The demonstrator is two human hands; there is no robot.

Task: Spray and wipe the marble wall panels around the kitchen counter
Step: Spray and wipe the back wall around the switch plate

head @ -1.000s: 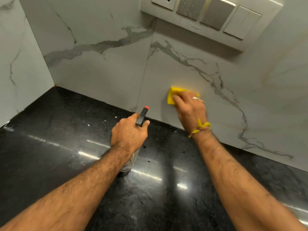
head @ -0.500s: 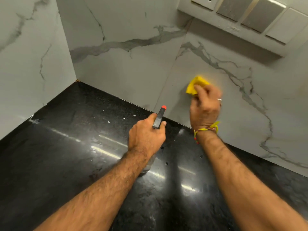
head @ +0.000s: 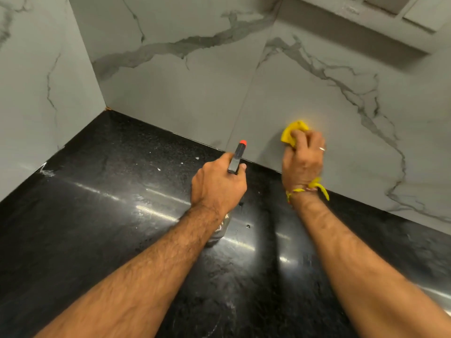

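While the right hand (head: pixel 302 159) presses a bunched yellow cloth (head: pixel 291 134) against the marble wall (head: pixel 317 98) right of centre, just above the counter (head: pixel 122 228), wiping seems underway, and the left hand (head: pixel 217 189), gripping the spray bottle (head: pixel 237 157) mid-frame, likely sprays next.

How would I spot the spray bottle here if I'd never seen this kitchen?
Start at the black counter below the marble wall. The left hand grips the spray bottle above it. It alone has a dark head with an orange-red nozzle tip.
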